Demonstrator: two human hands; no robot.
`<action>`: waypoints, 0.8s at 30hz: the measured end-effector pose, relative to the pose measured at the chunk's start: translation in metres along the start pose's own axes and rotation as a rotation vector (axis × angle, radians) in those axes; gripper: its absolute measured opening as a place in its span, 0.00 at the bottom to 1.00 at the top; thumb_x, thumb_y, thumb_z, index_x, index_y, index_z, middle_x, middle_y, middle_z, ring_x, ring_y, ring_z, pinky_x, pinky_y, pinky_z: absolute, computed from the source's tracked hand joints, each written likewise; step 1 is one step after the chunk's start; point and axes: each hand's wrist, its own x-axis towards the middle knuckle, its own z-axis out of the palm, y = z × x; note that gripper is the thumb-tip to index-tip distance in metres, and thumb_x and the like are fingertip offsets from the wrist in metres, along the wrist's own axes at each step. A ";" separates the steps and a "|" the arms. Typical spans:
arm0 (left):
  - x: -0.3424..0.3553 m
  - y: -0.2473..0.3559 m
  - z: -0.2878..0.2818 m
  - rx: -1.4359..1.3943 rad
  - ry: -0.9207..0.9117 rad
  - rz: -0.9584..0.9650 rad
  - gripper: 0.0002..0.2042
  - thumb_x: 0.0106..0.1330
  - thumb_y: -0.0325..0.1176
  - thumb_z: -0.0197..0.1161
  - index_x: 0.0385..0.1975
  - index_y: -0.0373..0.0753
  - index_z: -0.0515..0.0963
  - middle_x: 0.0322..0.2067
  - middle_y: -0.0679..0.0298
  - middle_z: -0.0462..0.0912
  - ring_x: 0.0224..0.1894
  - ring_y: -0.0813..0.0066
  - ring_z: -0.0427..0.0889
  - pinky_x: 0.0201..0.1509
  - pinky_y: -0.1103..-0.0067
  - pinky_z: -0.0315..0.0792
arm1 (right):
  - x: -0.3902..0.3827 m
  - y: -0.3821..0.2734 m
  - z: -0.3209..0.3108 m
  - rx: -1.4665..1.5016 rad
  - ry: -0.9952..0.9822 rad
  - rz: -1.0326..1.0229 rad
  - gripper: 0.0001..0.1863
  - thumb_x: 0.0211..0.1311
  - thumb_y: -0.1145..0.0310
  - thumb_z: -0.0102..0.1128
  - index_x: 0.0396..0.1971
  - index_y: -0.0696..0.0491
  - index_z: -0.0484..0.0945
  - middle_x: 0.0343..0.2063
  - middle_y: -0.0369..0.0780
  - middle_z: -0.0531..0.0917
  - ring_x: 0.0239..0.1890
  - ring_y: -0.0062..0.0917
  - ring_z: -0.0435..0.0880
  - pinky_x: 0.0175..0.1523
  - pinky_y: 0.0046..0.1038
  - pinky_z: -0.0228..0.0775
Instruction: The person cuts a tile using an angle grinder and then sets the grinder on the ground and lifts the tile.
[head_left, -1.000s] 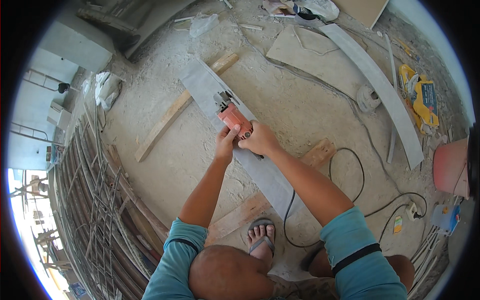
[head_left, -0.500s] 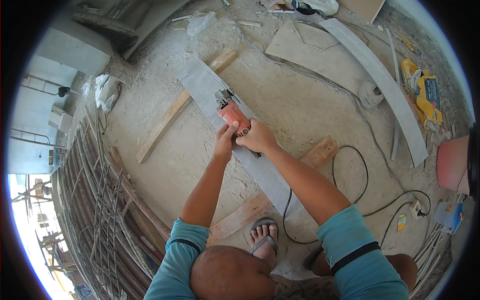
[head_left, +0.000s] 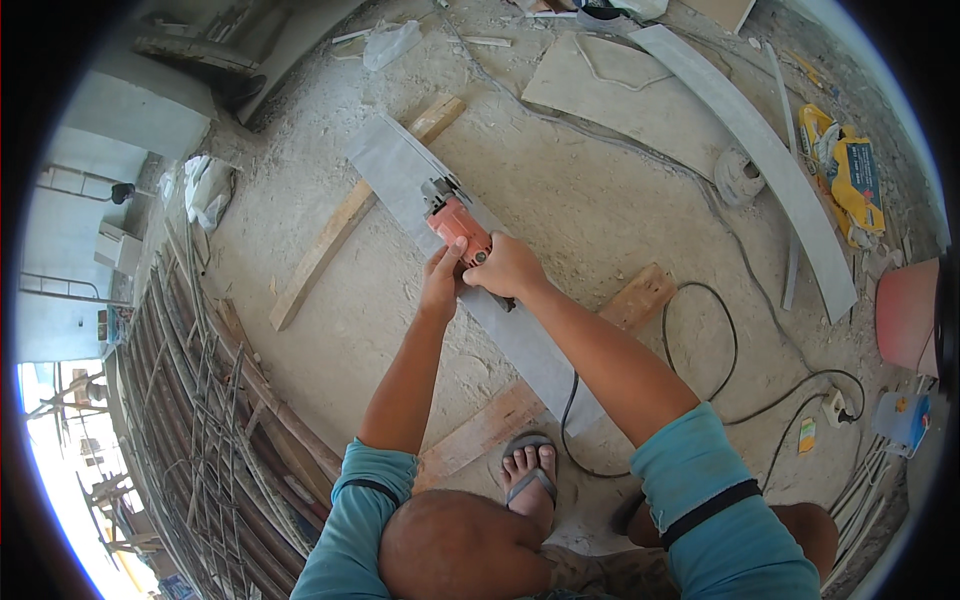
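Mid-cut along the long grey tile strip (head_left: 480, 280), both hands clenched on the orange angle grinder (head_left: 455, 225): left hand (head_left: 440, 285) just behind it, right hand (head_left: 505, 270) beside. Next, judging by the uncut length beyond the grinder, calls for a steady push onward, black power cord (head_left: 700, 400) kept clear.

Looking steeply down from head height through a wide fisheye, only the one view. Facing the dusty concrete floor (head_left: 330, 330) ahead of the body, with the wearer's own head and teal sleeves crowding the lower edge. Sitting near enough for both hands, left (head_left: 441, 283) and right (head_left: 507, 268), to land close to centre at arm's reach. Bending straight edges toward the dark round rim; catching scaffolding far left.
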 end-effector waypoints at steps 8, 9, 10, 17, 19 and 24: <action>0.001 -0.001 -0.002 0.015 0.023 -0.004 0.22 0.66 0.47 0.62 0.47 0.32 0.75 0.33 0.64 0.82 0.30 0.79 0.80 0.35 0.81 0.75 | 0.000 -0.003 0.000 -0.032 -0.001 0.008 0.28 0.34 0.59 0.68 0.37 0.61 0.78 0.35 0.53 0.84 0.40 0.46 0.84 0.45 0.38 0.76; 0.001 -0.001 -0.003 0.023 0.016 -0.003 0.22 0.66 0.47 0.62 0.47 0.32 0.75 0.33 0.64 0.82 0.30 0.79 0.80 0.34 0.82 0.75 | 0.000 -0.003 0.000 -0.037 0.001 0.009 0.28 0.35 0.59 0.68 0.37 0.61 0.78 0.36 0.53 0.84 0.40 0.46 0.84 0.45 0.38 0.76; 0.002 -0.001 -0.005 0.031 0.010 -0.001 0.22 0.66 0.47 0.63 0.47 0.32 0.76 0.33 0.64 0.82 0.30 0.80 0.80 0.34 0.82 0.74 | 0.001 -0.004 0.000 -0.042 0.002 0.010 0.28 0.35 0.59 0.68 0.37 0.61 0.78 0.36 0.53 0.84 0.41 0.45 0.84 0.45 0.38 0.77; -0.007 -0.006 -0.007 0.200 0.161 -0.013 0.20 0.68 0.47 0.59 0.47 0.35 0.74 0.35 0.64 0.81 0.34 0.77 0.80 0.36 0.80 0.73 | 0.000 -0.007 -0.001 -0.072 -0.004 0.033 0.30 0.34 0.58 0.70 0.39 0.62 0.78 0.37 0.53 0.84 0.42 0.44 0.85 0.46 0.37 0.77; -0.010 -0.021 -0.032 0.752 0.481 0.335 0.18 0.67 0.42 0.60 0.45 0.33 0.73 0.35 0.62 0.80 0.35 0.75 0.80 0.34 0.79 0.74 | 0.001 -0.015 0.003 -0.044 -0.030 0.022 0.30 0.34 0.57 0.70 0.39 0.62 0.78 0.36 0.52 0.84 0.41 0.43 0.85 0.46 0.37 0.77; -0.023 -0.037 -0.016 0.468 0.458 -0.064 0.19 0.61 0.40 0.66 0.42 0.31 0.74 0.32 0.60 0.80 0.32 0.72 0.81 0.30 0.77 0.77 | 0.001 -0.012 -0.002 -0.036 -0.080 0.056 0.31 0.33 0.59 0.68 0.39 0.64 0.77 0.35 0.54 0.84 0.40 0.44 0.85 0.44 0.35 0.76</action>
